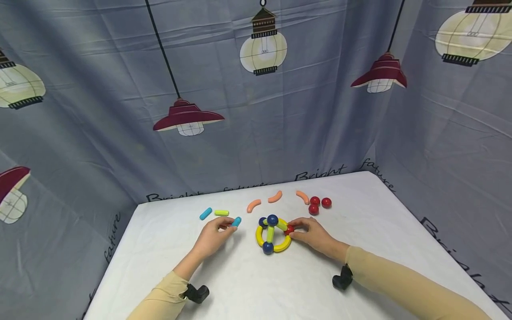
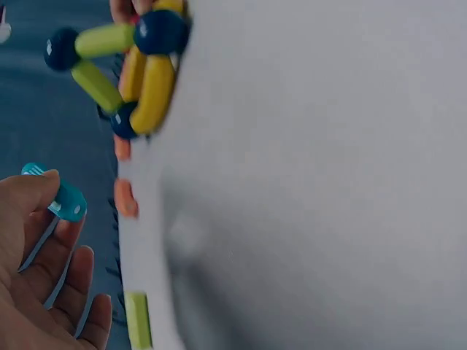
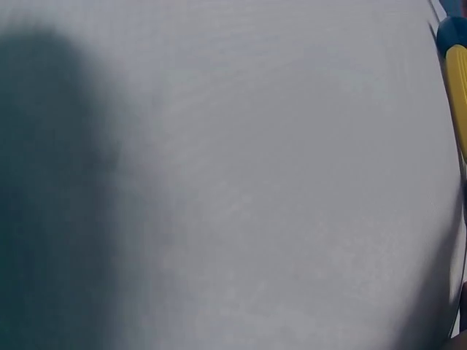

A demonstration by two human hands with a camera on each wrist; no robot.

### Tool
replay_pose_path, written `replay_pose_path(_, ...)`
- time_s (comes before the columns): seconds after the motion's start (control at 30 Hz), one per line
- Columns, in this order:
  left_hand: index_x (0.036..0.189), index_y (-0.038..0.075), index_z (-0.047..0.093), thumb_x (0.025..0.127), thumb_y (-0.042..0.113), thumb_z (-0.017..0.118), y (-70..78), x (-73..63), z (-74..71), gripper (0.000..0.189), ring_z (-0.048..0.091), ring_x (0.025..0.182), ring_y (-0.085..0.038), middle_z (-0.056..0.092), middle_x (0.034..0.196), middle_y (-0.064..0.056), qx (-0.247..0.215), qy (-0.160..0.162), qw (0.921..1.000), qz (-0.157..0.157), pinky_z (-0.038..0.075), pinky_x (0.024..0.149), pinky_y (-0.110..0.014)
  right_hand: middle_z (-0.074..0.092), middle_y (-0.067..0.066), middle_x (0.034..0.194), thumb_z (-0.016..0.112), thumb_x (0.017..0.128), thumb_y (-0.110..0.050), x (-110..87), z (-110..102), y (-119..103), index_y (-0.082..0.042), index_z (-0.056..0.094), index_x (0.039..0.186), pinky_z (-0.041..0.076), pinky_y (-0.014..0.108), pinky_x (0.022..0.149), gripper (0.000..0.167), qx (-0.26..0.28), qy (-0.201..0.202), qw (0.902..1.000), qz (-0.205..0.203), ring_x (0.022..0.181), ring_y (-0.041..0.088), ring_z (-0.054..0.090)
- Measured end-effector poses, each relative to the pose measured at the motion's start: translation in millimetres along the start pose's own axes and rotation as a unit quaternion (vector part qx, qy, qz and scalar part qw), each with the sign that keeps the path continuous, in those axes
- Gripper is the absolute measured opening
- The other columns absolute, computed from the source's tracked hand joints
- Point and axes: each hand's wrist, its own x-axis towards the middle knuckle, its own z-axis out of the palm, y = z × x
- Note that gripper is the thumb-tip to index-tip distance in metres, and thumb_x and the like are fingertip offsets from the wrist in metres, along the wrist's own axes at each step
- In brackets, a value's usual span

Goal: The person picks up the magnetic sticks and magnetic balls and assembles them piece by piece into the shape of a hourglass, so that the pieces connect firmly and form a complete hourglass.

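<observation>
Between thumb and fingertips, my left hand (image 1: 212, 238) pinches a short light-blue rod (image 1: 237, 221), held a little left of a ball-and-rod construction. That construction has yellow curved rods (image 1: 282, 245) in a ring, dark blue balls (image 1: 268, 247) and straight green rods (image 1: 270, 234) rising to a raised blue ball (image 1: 272, 220). At its right side, my right hand (image 1: 316, 235) grips a red ball (image 1: 289, 229) with thumb and fingers. The left wrist view shows the blue rod (image 2: 69, 202) apart from the construction. The right wrist view catches only a yellow rod (image 3: 457, 95) and a blue ball (image 3: 452, 35).
Behind the left hand lie another light-blue rod (image 1: 206, 214) and a green rod (image 1: 222, 213). Three orange curved rods (image 1: 275, 197) are spread along the back of the white table (image 1: 256, 289). Three red balls (image 1: 314, 201) sit together at the back right. A patterned grey-blue curtain (image 1: 256, 133) surrounds the table.
</observation>
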Motion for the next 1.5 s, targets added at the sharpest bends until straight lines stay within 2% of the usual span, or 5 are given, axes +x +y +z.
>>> replay_pose_path(0.43,0.12,0.015,0.065,0.095,0.038,0.074,58.8,13.0,34.1,0.035,0.06,0.117,-0.024,0.069,0.116,0.001,-0.164,-0.027,0.9861,0.012,0.048,0.101,-0.048,0.07,-0.008,0.113,0.081,0.09,-0.03,3.2,3,2,-0.022,0.072,0.12,0.03,0.061,0.114,0.032,0.007,0.001,1.0,-0.003,0.125,0.025,0.053)
replay_pose_path(1.0,0.12,0.01,0.062,0.095,0.033,0.074,64.3,20.7,50.4,0.036,0.061,0.113,-0.02,0.062,0.136,0.0,-0.224,-0.021,0.9742,0.01,0.049,0.101,-0.042,0.07,-0.009,0.111,0.08,0.09,-0.029,2.8,2,1,-0.023,0.072,0.12,0.028,0.062,0.115,0.031,0.005,-0.003,1.0,-0.005,0.125,0.024,0.053)
replay_pose_path(1.23,0.123,0.006,0.06,0.098,0.025,0.072,69.0,19.4,53.6,0.034,0.061,0.109,-0.023,0.069,0.115,-0.006,-0.214,-0.017,0.9766,-0.005,0.05,0.099,-0.044,0.069,-0.009,0.112,0.08,0.091,-0.028,1.3,2,1,-0.022,0.072,0.12,0.033,0.06,0.113,0.031,0.005,-0.001,1.0,-0.005,0.123,0.022,0.052)
replay_pose_path(1.37,0.122,0.003,0.06,0.099,0.017,0.069,86.7,10.4,45.4,0.028,0.061,0.108,-0.025,0.069,0.115,-0.01,-0.212,-0.024,0.977,-0.012,0.05,0.097,-0.044,0.069,-0.009,0.112,0.08,0.091,-0.028,0.0,1,1,-0.022,0.072,0.12,0.033,0.06,0.112,0.031,0.004,-0.001,1.0,-0.006,0.122,0.023,0.053)
replay_pose_path(1.5,0.121,0.004,0.061,0.099,0.019,0.07,80.6,13.6,50.3,0.028,0.06,0.108,-0.022,0.067,0.124,-0.009,-0.218,-0.024,0.9756,-0.008,0.051,0.095,-0.041,0.069,-0.009,0.112,0.08,0.091,-0.028,0.0,0,0,-0.023,0.072,0.12,0.031,0.061,0.113,0.03,0.006,0.0,1.0,-0.005,0.123,0.023,0.052)
